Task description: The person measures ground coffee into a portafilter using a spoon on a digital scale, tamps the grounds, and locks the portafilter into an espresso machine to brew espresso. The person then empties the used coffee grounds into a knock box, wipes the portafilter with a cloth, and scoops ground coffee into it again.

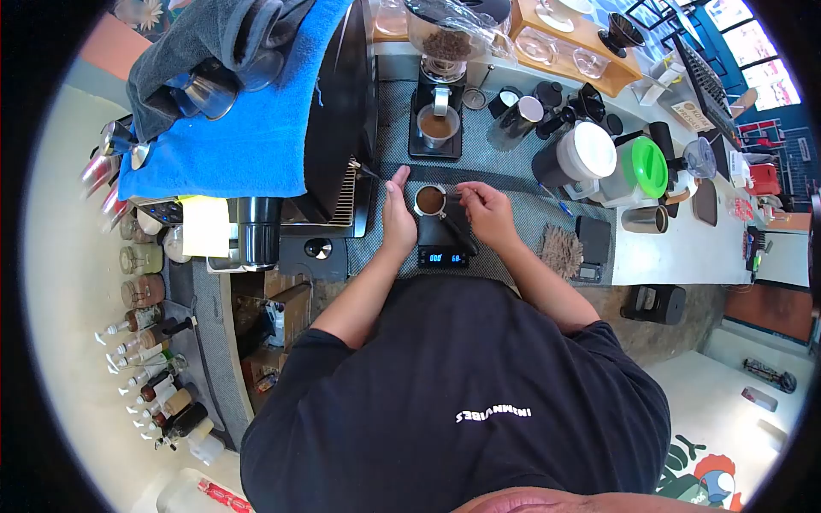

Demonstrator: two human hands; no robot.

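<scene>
A portafilter (430, 200) with brown coffee grounds in its basket rests on a small black scale (443, 256), whose blue display is lit. Its black handle points down and right toward my body. My left hand (398, 214) is just left of the basket, fingers stretched out and held upright, holding nothing. To the right of the basket is my right hand (486, 213), its fingers curled and drawn together near the basket's edge; whether something small is between them is not visible. Behind them, a cup of grounds (437, 126) stands under the grinder (445, 43).
An espresso machine (342, 128) with a blue towel (231, 137) over it stands at left. Right of the grinder are a metal canister (517, 124), a white-lidded container (586, 152) and a green-lidded one (643, 168). A brush (561, 250) lies on the mat at right.
</scene>
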